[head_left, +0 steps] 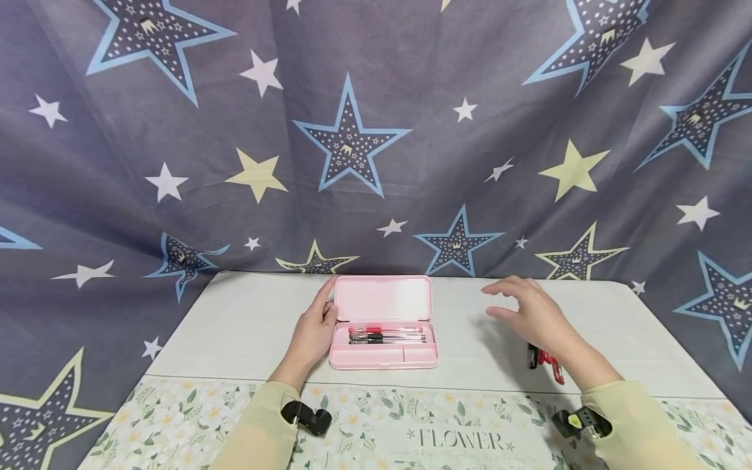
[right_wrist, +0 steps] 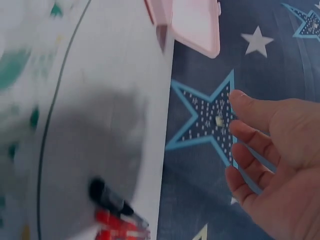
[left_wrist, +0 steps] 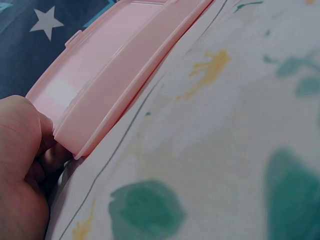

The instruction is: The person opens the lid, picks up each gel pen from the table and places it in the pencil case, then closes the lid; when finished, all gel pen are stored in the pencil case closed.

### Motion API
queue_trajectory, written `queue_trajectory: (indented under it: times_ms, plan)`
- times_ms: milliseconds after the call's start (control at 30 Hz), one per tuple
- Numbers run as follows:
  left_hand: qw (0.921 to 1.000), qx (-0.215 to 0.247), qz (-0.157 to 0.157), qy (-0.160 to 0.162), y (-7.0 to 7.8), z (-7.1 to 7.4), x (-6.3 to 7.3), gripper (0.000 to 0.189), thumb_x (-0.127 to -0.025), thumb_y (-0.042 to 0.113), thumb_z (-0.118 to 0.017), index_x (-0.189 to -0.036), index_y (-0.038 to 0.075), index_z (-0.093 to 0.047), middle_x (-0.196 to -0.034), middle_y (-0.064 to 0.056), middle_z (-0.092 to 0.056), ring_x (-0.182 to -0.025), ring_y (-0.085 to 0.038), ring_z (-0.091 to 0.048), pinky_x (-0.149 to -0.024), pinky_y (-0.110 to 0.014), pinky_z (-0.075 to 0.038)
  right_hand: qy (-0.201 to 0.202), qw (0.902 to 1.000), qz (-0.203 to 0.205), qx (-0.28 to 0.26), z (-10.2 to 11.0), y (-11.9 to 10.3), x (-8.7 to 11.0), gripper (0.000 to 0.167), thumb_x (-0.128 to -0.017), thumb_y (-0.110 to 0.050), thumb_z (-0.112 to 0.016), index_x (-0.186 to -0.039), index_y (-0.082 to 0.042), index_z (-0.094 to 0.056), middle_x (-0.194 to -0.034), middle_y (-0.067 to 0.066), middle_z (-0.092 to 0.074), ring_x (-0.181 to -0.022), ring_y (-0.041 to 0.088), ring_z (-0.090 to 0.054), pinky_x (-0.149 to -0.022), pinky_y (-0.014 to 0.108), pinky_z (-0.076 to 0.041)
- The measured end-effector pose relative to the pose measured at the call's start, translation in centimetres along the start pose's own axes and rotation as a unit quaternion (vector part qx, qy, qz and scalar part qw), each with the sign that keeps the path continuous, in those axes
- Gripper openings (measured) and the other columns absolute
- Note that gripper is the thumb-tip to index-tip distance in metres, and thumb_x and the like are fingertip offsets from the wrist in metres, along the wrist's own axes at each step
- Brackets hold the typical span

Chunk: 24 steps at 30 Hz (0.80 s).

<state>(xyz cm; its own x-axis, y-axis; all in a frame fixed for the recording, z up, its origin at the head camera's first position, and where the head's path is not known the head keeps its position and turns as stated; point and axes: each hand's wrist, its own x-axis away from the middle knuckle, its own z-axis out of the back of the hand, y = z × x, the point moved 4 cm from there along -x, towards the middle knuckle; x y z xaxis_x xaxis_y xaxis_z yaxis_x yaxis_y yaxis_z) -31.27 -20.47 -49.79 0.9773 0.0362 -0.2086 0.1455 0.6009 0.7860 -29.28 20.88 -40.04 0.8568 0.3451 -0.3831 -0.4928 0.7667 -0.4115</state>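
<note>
A pink pencil case [head_left: 383, 365] stands on the table with its lid [head_left: 382, 298] raised. Inside its upper compartment lie a red pen [head_left: 364, 330] and black pens [head_left: 370, 339]. My left hand [head_left: 315, 331] grips the case at its left side, one finger reaching up along the lid's edge. In the left wrist view, curled fingers and thumb meet the pink case [left_wrist: 100, 115] at its corner. My right hand [head_left: 537, 318] hovers over the table right of the case, fingers apart and loosely bent, holding nothing. Beneath it are a black pen [right_wrist: 112, 197] and red pens [right_wrist: 117, 227], partly hidden.
A white tabletop [head_left: 247, 326] carries the case, with a floral cloth [head_left: 194, 411] along its front printed with the word FLOWER. Behind stands a dark star-patterned curtain [head_left: 376, 215]. The case's lower part has two compartments parted by a small divider.
</note>
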Motion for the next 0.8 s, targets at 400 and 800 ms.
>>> queue_trajectory:
  times_ms: [400,800]
  plan:
    - [1.0000,0.003,0.001,0.003,0.0,0.0,0.0,0.064,-0.117,0.014,-0.051,-0.176,0.034,-0.033,-0.088,-0.003,-0.055,-0.080,-0.024,-0.053,-0.086,-0.046,-0.043,-0.016,0.9981,0.059,0.008,1.0,3.4,1.8,0.040,-0.094,-0.002,-0.086,-0.133,-0.006,-0.077,-0.134,0.020,-0.069,-0.120,0.046,-0.063,-0.098,0.067,-0.049]
    - [1.0000,0.004,0.002,0.003,0.0,-0.2,0.0,0.065,-0.117,0.015,-0.051,-0.176,0.035,-0.032,-0.088,-0.003,-0.056,-0.078,-0.023,-0.052,-0.083,-0.045,-0.042,-0.045,0.9986,0.026,0.002,1.2,7.1,4.2,0.050,-0.092,0.012,-0.082,-0.138,-0.003,-0.073,-0.144,0.026,-0.061,-0.129,0.054,-0.052,-0.101,0.073,-0.042]
